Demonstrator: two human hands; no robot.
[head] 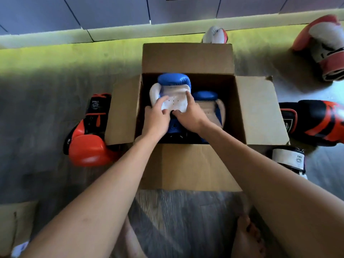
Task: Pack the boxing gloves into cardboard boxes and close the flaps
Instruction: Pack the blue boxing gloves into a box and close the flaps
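Grey plank floor (46,108) carries all items; a lit strip runs along its far edge by the wall.

**Position of parts**
- Cardboard box (186,58): mid-floor, all four flaps folded outward.
- Blue-and-white glove (173,80): inside the box, left side, white palm up.
- Second blue glove (204,94): inside the box, lying lower against the first glove's right side.
- Unpacked: red-and-black glove (89,146) touching the left flap; black-and-orange glove (316,120) and white-cuffed glove (290,157) beside the right flap; red-and-white glove (323,43) toward the far right corner.

**State of the grip**
- Left grip (155,118): fingers apart, laid flat on the white palm.
- Right grip (189,116): forefinger straight on the palm, thumb near the cuff. Neither clamps the glove; both appear to press it down.

**Step in hand (judged)**
Seating the first pair. The flaps are not yet closed.

**Fault conditions**
- Padding may spring back on release, leaving the left glove high and the flaps bowed.
- Uneven pressure may wedge the left glove over its neighbour instead of beside it.
- Both forearms cross the near flap; leaning on it may crease the flap.
- The glove touching the left flap may block that flap's swing.
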